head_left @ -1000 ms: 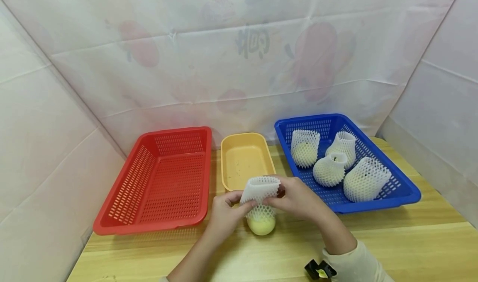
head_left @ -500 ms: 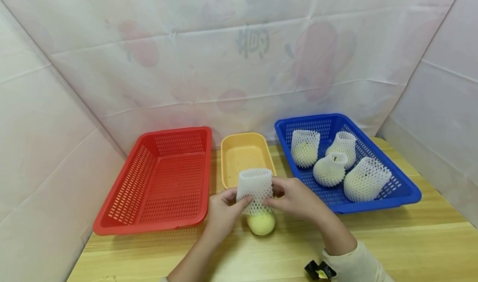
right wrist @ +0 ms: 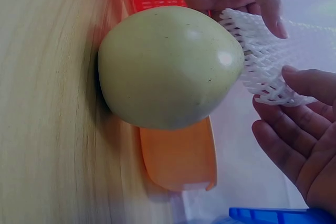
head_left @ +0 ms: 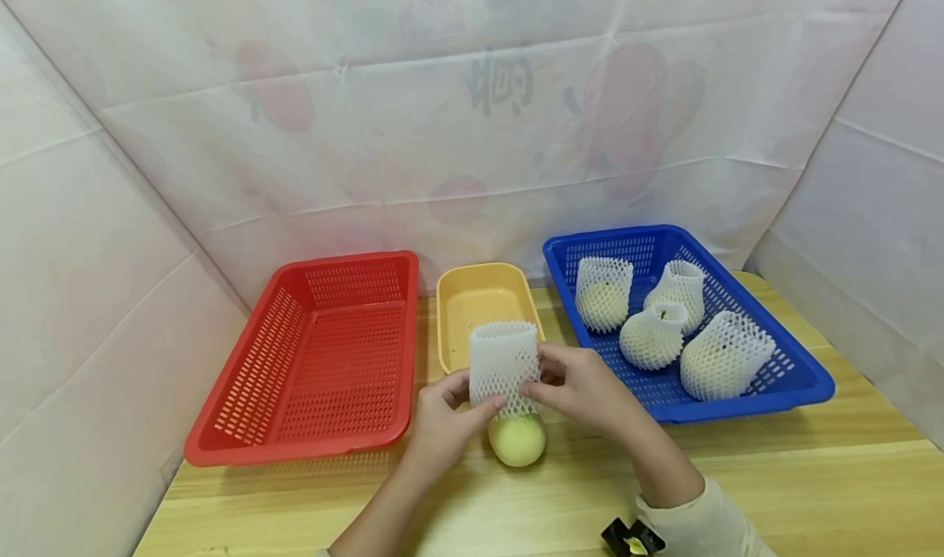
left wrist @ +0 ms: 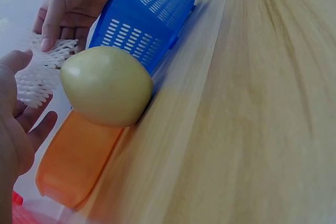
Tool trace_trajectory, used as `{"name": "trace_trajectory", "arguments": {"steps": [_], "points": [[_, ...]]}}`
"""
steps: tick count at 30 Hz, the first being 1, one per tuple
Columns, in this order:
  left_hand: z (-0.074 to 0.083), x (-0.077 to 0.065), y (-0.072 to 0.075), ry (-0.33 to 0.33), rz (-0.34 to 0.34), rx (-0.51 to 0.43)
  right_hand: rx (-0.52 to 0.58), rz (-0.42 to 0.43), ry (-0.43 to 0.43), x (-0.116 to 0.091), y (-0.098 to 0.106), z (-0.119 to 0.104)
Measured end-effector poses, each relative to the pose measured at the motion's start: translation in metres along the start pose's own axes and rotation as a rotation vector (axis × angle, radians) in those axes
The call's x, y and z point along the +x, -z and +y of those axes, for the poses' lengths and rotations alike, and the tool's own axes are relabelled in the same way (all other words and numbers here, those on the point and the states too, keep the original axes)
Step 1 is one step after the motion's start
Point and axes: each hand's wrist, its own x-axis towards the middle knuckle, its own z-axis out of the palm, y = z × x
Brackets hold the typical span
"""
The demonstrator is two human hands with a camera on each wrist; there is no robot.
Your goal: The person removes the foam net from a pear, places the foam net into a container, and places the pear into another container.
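Soft light, faint shadows, glare on fruit (right wrist: 168, 69)

The head view looks forward and down over the tabletop (head_left: 472, 512) from farther back, taking in the red basket (head_left: 347, 369) at left and the blue basket (head_left: 737, 408) at right. Both wrist views are close, low and turned sideways, the left's tabletop filling the right of its frame, the right's the left; they share the pale fruit (head_left: 518, 444) and white net (head_left: 505, 360).
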Motion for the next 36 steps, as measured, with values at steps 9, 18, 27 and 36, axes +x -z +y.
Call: {"name": "trace_trajectory", "arguments": {"steps": [9, 18, 27, 36], "points": [[0.001, 0.004, -0.001, -0.045, 0.079, -0.004, 0.027, 0.096, -0.011, 0.006, -0.006, -0.002], [0.002, 0.007, -0.001, -0.079, 0.112, -0.044, 0.049, 0.201, -0.025, 0.012, -0.016, -0.003], [0.001, 0.009, -0.002, -0.002, 0.039, -0.056, 0.086, 0.274, -0.033, 0.016, -0.016, -0.005], [-0.012, 0.005, -0.002, 0.084, -0.281, 0.132, 0.086, 0.320, -0.050, 0.027, -0.016, -0.005]]}}
